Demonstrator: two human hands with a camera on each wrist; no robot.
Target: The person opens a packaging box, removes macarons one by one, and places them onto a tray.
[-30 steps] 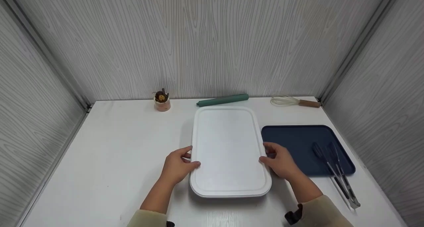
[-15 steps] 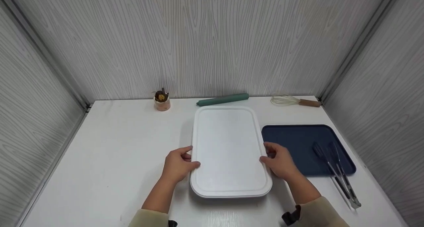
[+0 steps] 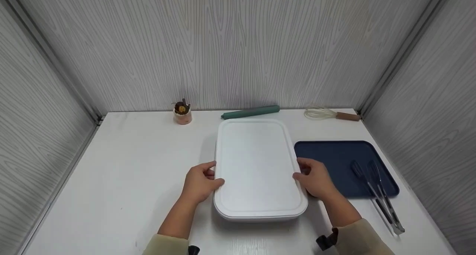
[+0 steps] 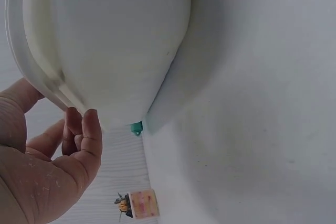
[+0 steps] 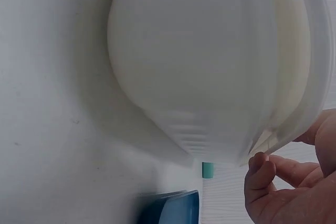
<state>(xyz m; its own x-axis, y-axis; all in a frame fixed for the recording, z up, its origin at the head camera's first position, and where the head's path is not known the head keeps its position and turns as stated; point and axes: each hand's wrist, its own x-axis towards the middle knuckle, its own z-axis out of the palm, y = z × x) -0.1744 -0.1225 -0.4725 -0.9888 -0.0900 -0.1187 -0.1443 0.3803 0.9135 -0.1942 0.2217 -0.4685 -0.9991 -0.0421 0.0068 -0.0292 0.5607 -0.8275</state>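
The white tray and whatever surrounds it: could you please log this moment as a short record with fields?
tray: white tray, lidded or stacked, mid-table
left hand: left hand grips its left rim
right hand: right hand grips its right rim
lift: near end looks slightly raised; wrist views show shadow beneath
right of tray: blue mat with tongs lying partly on it
back edge: green roller, whisk, small pot
surface: white table

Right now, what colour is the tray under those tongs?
Dark blue tray, seen best in the head view, with the tongs partly on it.
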